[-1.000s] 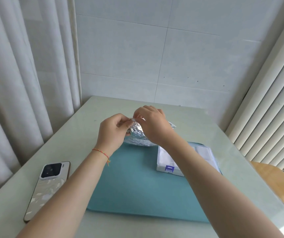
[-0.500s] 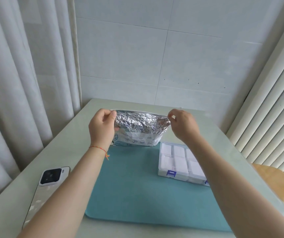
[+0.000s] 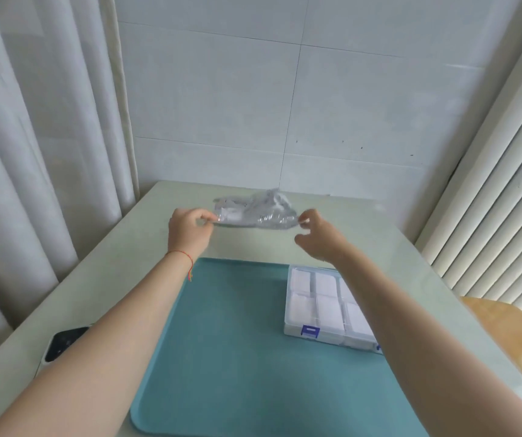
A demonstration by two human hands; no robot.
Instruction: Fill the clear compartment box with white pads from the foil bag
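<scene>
Both hands have pushed the foil bag (image 3: pixel 255 211) out toward the far end of the table (image 3: pixel 417 247), where it now lies blurred and flattened instead of being stretched upright like half a second ago. Left hand (image 3: pixel 188 230) pinches its left edge; right hand (image 3: pixel 314 236) has curled fingers at the right edge, but I can't tell if it's really gripping. Compartment box (image 3: pixel 316 305) sits on the teal mat (image 3: pixel 221 342), the compartments I can see holding white pads (image 3: pixel 325 310), so filling looks pretty much done.
</scene>
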